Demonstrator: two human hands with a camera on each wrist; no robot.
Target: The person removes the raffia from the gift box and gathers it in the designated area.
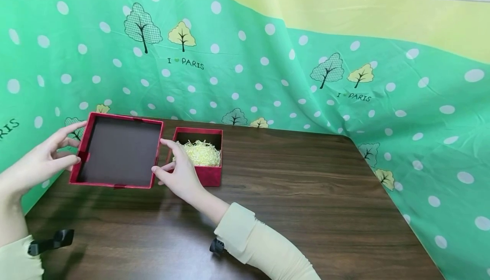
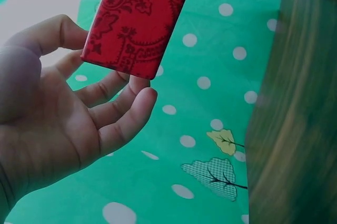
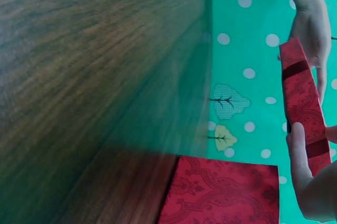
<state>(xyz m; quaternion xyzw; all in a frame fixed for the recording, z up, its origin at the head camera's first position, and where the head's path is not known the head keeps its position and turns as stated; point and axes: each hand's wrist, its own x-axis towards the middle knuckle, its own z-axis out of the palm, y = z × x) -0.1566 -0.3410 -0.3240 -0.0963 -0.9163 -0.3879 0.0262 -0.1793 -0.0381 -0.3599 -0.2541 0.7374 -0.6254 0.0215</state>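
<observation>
Both hands hold a square red box lid (image 1: 119,152) up above the table, its dark inside facing the head camera. At the lid's left edge, the left hand (image 1: 47,156) grips with thumb in front and fingers behind. The right hand (image 1: 180,171) pinches the opposite edge between thumb and fingers. In the left wrist view, the lid's patterned red side (image 2: 139,24) sits between thumb and fingers. Behind the right hand stands the open red box (image 1: 208,175), filled with pale yellow shredded paper (image 1: 203,153). The right hand covers part of the box's left side.
A dark wood-grain table (image 1: 291,195) spreads out to the right and front. A green polka-dot cloth (image 1: 245,75) with printed trees hangs behind and along both sides. Black straps (image 1: 51,242) circle the cream sleeves (image 1: 268,246).
</observation>
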